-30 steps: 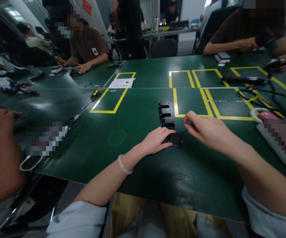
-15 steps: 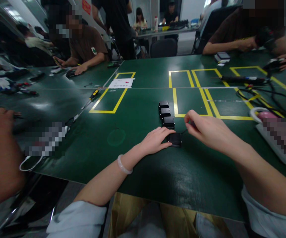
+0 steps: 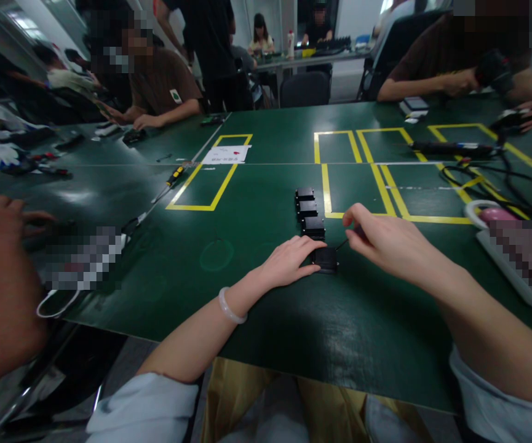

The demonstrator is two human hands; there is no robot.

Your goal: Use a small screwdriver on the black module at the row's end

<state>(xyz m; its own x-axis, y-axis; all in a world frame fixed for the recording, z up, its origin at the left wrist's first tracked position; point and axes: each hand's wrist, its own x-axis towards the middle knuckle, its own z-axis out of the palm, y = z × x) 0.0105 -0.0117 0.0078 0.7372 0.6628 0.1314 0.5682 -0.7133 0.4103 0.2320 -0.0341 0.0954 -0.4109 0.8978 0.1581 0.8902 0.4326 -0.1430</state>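
My left hand [image 3: 288, 261] holds a small black box-shaped part [image 3: 326, 260] down on the green table [image 3: 266, 326], fingers along its back left and thumb at its front left. My right hand [image 3: 371, 237] is closed, pinching a thin dark rod [image 3: 342, 244] that slants down to the part's right side. Most of the rod is inside the fingers, so its kind cannot be made out. Just behind my left hand, several similar black box-shaped parts [image 3: 312, 226] stand in a row running away from me. Small pale fittings show on their sides.
Yellow tape outlines [image 3: 362, 215] mark the table. At left lie a yellow-and-black screwdriver [image 3: 174, 176] and a paper sheet [image 3: 226, 154]. Toward the right are a black pen-shaped tool [image 3: 454, 149], cables [image 3: 500, 184] and a white tray [image 3: 505, 264]. A co-worker's arm [image 3: 2, 277] reaches in from the left.
My right thumb and fingers have shifted slightly around the rod; my left hand and the part stay put. Another hand shows at far left, and a standing person behind the table has moved left.
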